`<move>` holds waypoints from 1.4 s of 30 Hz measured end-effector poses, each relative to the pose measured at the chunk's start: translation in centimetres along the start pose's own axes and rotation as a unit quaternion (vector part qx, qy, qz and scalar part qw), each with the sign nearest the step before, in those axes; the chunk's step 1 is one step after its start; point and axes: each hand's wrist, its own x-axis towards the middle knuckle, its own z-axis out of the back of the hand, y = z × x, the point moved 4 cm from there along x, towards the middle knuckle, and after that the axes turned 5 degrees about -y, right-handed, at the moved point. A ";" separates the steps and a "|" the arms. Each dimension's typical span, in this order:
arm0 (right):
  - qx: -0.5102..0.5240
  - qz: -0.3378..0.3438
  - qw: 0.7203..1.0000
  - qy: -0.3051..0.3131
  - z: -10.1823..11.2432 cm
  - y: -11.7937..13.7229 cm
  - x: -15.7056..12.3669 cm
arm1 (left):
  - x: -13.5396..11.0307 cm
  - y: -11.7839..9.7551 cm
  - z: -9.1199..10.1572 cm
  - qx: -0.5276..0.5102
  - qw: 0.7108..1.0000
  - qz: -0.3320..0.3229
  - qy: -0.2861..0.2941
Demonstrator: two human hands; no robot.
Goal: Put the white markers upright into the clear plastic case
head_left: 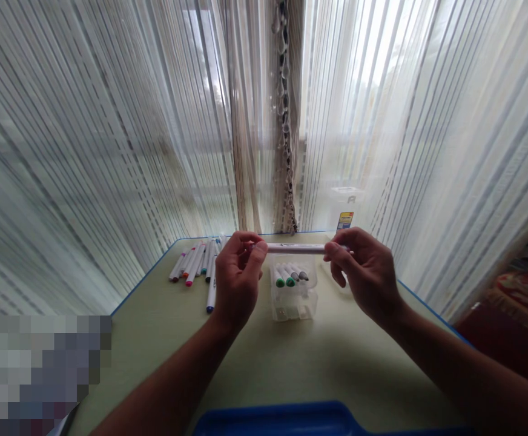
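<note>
A white marker is stretched level between my two hands, above the table. The fingers of my left hand pinch its left end, and my right hand pinches its right end. Both tips are covered by fingers, so the cap colour cannot be made out. Below the marker stands a clear plastic holder, in which several green-capped and grey-capped markers lie side by side. To the left of my left hand is a loose pile of white markers with caps of various colours; a blue-capped marker lies nearest that hand.
A transparent case with a yellow label stands at the back right, before striped sheer curtains. The pale green table has a blue edge. A blue tray lies at the near edge. A patterned red fabric shows at right.
</note>
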 end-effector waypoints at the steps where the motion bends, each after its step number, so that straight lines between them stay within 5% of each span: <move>1: -0.001 0.001 1.000 0.000 0.0 0.0 0.0 | 0.0 0.0 0.0 0.003 1.000 0.000 0.001; 42: -0.001 0.001 1.000 0.013 -0.2 0.3 -0.2 | -0.2 -0.2 -0.2 0.011 0.999 0.011 0.031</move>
